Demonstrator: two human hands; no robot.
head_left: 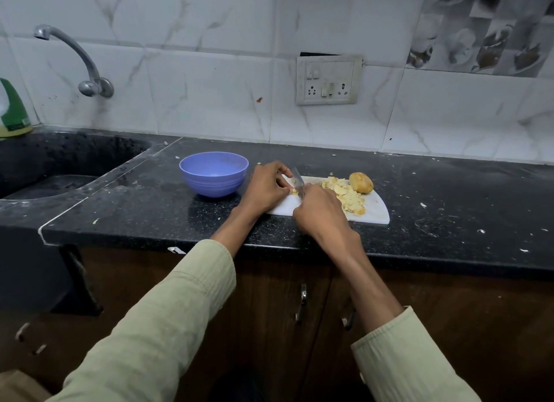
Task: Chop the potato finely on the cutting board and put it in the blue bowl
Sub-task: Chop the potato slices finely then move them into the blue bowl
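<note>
Black stone forms the sink (45, 173) at far left, a steel tap (75, 59) above it; on the dark counter (135, 197) stands the blue bowl (214, 173), just beside the white cutting board (371, 209); the left hand (265, 187) pinches a small potato piece (294, 191) on the board; the right hand (319, 214) grips a knife (298, 184), blade at that piece; chopped potato (347, 196) lies heaped further right, touching an uncut potato (361, 182) at the board's far edge.

knife handle hidden inside right hand (317, 209), green bottle (13, 110) cut off at left edge
</note>
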